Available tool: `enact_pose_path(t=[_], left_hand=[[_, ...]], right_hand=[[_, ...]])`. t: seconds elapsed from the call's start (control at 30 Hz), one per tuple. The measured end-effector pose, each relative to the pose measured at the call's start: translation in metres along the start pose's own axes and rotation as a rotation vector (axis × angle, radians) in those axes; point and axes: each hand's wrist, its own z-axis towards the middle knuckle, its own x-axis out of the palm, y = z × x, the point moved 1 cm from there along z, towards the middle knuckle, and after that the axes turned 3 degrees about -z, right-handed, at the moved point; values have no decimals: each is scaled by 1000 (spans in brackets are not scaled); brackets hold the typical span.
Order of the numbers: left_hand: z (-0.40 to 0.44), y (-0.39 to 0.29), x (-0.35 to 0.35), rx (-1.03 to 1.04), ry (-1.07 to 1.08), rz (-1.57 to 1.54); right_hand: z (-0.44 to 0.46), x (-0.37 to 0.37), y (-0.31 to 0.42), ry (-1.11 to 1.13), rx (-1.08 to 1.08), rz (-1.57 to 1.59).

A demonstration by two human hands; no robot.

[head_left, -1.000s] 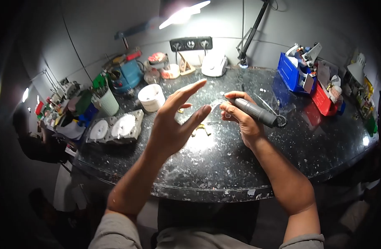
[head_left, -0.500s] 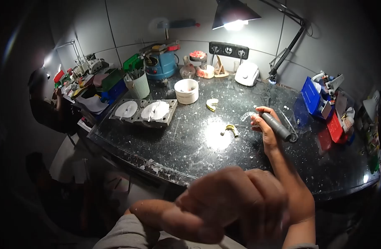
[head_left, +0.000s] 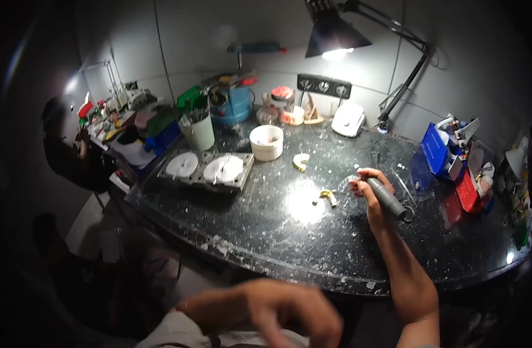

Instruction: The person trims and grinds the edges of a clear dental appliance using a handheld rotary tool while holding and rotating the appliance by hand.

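My right hand point(head_left: 371, 194) is wrapped round a dark grey cylindrical handpiece point(head_left: 386, 199) over the right half of the black table. A small clear piece point(head_left: 350, 183) shows at its fingertips. My left hand point(head_left: 292, 310) is low in front of my body, blurred, with its fingers curled; whether anything is in it cannot be made out. Left of my right hand lies a yellowish arch-shaped piece point(head_left: 328, 198), and a second one point(head_left: 301, 162) lies farther back.
Left on the table point(head_left: 266, 243) are a metal mould with white discs point(head_left: 246, 178), a white tub point(head_left: 266, 149) and a tool cup point(head_left: 198, 134). Blue point(head_left: 434, 148) and red point(head_left: 467, 194) bins stand right. A lamp point(head_left: 338, 36) hangs above. People are at left.
My left hand has dropped from beside the clear piece to in front of my body, its fingers curling. The view has shifted. My right hand still holds the handpiece.
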Motion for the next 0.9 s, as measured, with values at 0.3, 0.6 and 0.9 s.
enact_pose_path(t=[0.3,0.6,0.9], left_hand=[[-46,7,-192,-413,-1170,1025],[-59,22,-177,-274,-1126,513],[-56,13,-175,-284,-1104,497]], right_hand=[[-6,11,13,-19,-68,6],[-10,15,10,53,-139,-35],[-8,13,10,-27,-58,-90]])
